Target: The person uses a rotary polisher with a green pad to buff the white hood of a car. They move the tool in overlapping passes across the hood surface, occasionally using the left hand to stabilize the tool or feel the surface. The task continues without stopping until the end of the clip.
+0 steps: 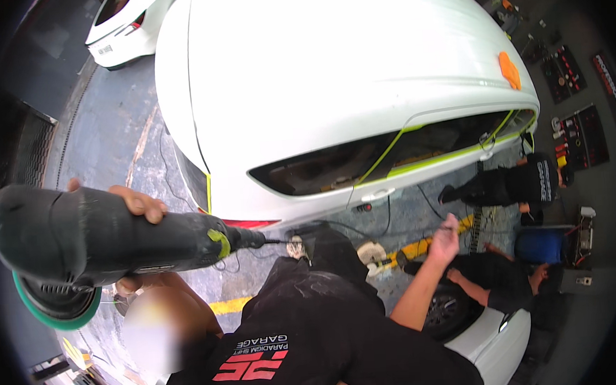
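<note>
A white car (328,64) fills the space ahead. A co-worker (508,186) in black is beside it, to the right. The black polisher (149,244) is up at the left, in the left hand (139,203), whose fingers wrap its body. Its green-edged pad (61,313) is apart from the car. The right hand (446,240) is well apart from the polisher, out to the right, fingers drawn together near the cord (276,242); I cannot tell whether they grip it. An orange cloth (509,71) lies on the car.
</note>
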Demonstrator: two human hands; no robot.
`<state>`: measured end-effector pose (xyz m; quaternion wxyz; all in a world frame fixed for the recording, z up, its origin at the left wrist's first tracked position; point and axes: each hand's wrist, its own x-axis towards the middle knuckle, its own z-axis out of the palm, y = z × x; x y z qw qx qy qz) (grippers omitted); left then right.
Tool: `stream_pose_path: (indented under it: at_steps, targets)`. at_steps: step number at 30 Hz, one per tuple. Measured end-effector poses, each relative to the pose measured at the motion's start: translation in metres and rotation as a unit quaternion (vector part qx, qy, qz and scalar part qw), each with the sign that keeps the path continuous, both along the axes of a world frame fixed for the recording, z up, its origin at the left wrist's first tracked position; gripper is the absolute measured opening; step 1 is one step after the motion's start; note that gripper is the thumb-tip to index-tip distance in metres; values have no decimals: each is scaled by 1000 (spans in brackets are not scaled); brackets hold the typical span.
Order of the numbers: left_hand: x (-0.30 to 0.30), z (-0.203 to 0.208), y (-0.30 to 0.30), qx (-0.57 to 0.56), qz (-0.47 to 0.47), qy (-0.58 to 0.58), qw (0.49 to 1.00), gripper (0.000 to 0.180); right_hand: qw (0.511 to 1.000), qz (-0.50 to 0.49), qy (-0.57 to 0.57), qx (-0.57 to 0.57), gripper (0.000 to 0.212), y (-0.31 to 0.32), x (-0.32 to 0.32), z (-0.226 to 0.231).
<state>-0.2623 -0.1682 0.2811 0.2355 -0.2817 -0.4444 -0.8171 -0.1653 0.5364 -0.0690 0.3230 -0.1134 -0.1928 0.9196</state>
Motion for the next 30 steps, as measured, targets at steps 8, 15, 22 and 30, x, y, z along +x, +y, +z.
stream_pose_path:
  at_steps: [8,15,22,30]
  targets:
    - [-7,3,37,106,-76,-66,989,136,805,-70,452,377,30,-127,87,418]
    - [-4,-24,58,102,-122,-121,980,133,377,-325,593,633,24,-195,113,536]
    - [0,-37,88,108,-111,-140,978,136,264,-274,667,641,22,-213,102,582]
    - [5,-34,84,123,-76,-115,983,135,398,-276,686,543,20,-155,59,559]
